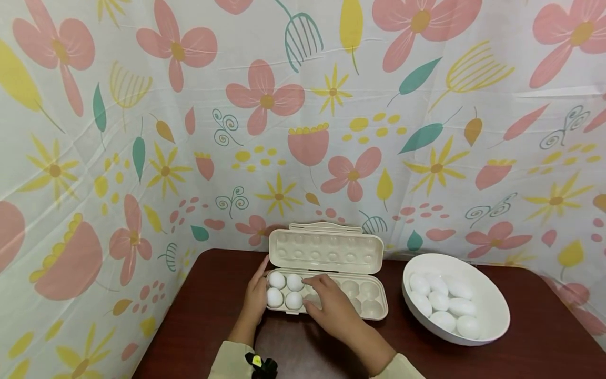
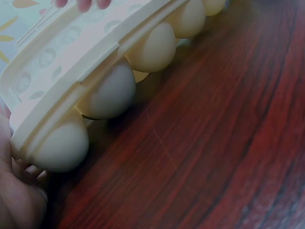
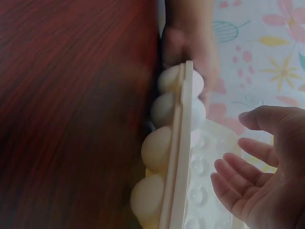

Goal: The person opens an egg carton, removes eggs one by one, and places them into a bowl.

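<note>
Egg carton point(image 1: 326, 258) sits against my left grip point(image 1: 256, 297), maybe so it won't slide; squeezing or not, I can't tell. My right grip point(image 1: 335, 308), loose and empty, is over it.

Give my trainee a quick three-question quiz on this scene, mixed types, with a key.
1. Multiple choice: In the head view, where is the bowl relative to the carton?
A) To its left
B) To its right
C) Behind it

2. True or false: The carton's lid is closed over the eggs.

3. Short answer: Which of the hands is at the carton's end, beside the eggs, and which is over the carton with its fingers apart?

Key:
1. B.
2. False; the lid stands open.
3. The left hand is at the end; the right hand is over the carton.
</note>
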### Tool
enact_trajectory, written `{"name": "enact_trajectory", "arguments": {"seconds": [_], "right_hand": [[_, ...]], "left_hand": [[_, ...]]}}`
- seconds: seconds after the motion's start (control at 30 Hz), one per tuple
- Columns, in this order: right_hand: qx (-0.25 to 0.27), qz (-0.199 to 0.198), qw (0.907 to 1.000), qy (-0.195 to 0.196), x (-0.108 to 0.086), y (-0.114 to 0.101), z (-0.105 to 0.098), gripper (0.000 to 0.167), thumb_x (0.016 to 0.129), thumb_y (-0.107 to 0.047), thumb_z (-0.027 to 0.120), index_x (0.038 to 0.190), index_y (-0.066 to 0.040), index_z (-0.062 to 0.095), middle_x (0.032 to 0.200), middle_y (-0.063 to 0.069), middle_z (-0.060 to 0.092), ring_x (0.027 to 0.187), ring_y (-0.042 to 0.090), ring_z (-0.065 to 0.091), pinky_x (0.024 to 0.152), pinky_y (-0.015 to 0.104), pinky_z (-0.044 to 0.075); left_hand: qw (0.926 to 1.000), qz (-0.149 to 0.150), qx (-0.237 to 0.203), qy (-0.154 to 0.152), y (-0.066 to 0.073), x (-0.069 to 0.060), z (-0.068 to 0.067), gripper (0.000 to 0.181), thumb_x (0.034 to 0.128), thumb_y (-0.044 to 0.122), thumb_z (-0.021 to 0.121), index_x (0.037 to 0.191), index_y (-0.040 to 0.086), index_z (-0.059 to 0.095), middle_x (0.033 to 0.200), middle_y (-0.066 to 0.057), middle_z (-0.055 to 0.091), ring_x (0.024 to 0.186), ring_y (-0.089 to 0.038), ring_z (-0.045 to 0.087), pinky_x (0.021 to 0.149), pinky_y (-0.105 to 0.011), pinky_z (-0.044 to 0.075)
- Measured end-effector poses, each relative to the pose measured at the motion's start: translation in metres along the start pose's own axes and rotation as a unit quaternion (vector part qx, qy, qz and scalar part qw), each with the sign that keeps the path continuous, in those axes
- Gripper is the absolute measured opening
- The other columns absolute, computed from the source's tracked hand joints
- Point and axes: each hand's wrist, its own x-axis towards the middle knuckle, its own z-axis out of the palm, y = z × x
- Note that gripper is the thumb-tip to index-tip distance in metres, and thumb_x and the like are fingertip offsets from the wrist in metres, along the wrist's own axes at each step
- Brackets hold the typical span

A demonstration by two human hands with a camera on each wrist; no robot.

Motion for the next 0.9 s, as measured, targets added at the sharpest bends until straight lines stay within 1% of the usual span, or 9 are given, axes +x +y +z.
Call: {"name": "enact_trajectory", "arguments": {"seconds": [0.1,0.23,0.33,0.47,0.6,0.7,0.8,0.9], "right_hand": [[0.003,-0.008,0.9999,-0.010,0.003,-0.004,0.003,0.043,0.087,-0.017,0.076,0.128,-0.010,0.066,0.116,0.003,0.062,0.107,0.021,0.063,0.089,0.040,0.053],[-0.003,-0.004,0.9994,-0.036,0.008,-0.008,0.007,0.042,0.089,-0.020,0.074,0.129,-0.012,0.065,0.119,0.004,0.062,0.108,0.020,0.063,0.090,0.039,0.054],[-0.009,-0.002,0.9988,-0.049,0.011,-0.010,0.011,0.043,0.090,-0.022,0.074,0.131,-0.012,0.065,0.120,0.004,0.062,0.109,0.020,0.063,0.089,0.039,0.054],[-0.009,-0.001,0.9982,-0.059,0.014,-0.011,0.016,0.044,0.090,-0.021,0.074,0.131,-0.010,0.065,0.121,0.005,0.062,0.111,0.023,0.062,0.090,0.040,0.054],[-0.011,-0.002,0.9978,-0.066,0.017,-0.011,0.020,0.044,0.090,-0.021,0.073,0.131,-0.007,0.065,0.121,0.008,0.063,0.114,0.025,0.062,0.094,0.042,0.053],[-0.014,-0.001,0.9975,-0.070,0.019,-0.010,0.024,0.045,0.091,-0.022,0.073,0.131,-0.006,0.065,0.120,0.008,0.063,0.113,0.026,0.062,0.095,0.042,0.052],[-0.019,-0.001,0.9972,-0.073,0.021,-0.008,0.029,0.045,0.090,-0.022,0.073,0.131,-0.005,0.065,0.118,0.008,0.064,0.111,0.026,0.062,0.094,0.041,0.052],[-0.020,0.002,0.9966,-0.080,0.021,-0.006,0.033,0.045,0.089,-0.022,0.073,0.131,-0.006,0.066,0.116,0.007,0.064,0.109,0.025,0.062,0.093,0.041,0.052]], "left_hand": [[1.0000,-0.001,-0.008,-0.003,0.000,-0.001,0.000,0.063,0.0992,0.000,0.030,0.159,0.020,0.034,0.138,-0.016,0.062,0.127,-0.030,0.054,0.106,-0.041,0.040],[0.9998,-0.004,-0.017,-0.006,0.001,-0.002,0.000,0.062,0.1005,0.001,0.030,0.160,0.020,0.034,0.138,-0.016,0.062,0.127,-0.030,0.054,0.106,-0.042,0.041],[0.9998,-0.005,-0.015,-0.006,0.002,-0.002,0.000,0.062,0.1007,0.002,0.030,0.160,0.021,0.034,0.138,-0.016,0.061,0.126,-0.030,0.054,0.106,-0.043,0.041],[0.9998,-0.007,-0.015,-0.007,0.002,-0.002,0.000,0.063,0.1003,0.002,0.030,0.160,0.021,0.034,0.139,-0.016,0.061,0.126,-0.030,0.054,0.105,-0.042,0.042],[0.9998,-0.009,-0.017,-0.008,0.002,-0.002,0.000,0.062,0.1004,0.002,0.030,0.160,0.020,0.034,0.138,-0.016,0.061,0.125,-0.030,0.055,0.105,-0.040,0.042],[0.9998,-0.009,-0.017,-0.007,0.002,-0.002,0.000,0.061,0.1007,0.002,0.030,0.160,0.019,0.034,0.138,-0.016,0.061,0.125,-0.030,0.055,0.105,-0.039,0.041],[0.9999,-0.006,-0.010,-0.002,-0.012,0.004,0.000,0.061,0.1016,0.004,0.029,0.160,0.022,0.033,0.139,-0.015,0.061,0.126,-0.029,0.055,0.104,-0.038,0.042],[1.0000,-0.006,-0.005,0.005,-0.027,0.010,0.001,0.062,0.1020,0.006,0.029,0.159,0.030,0.034,0.139,-0.011,0.062,0.125,-0.027,0.056,0.102,-0.036,0.043]]}}
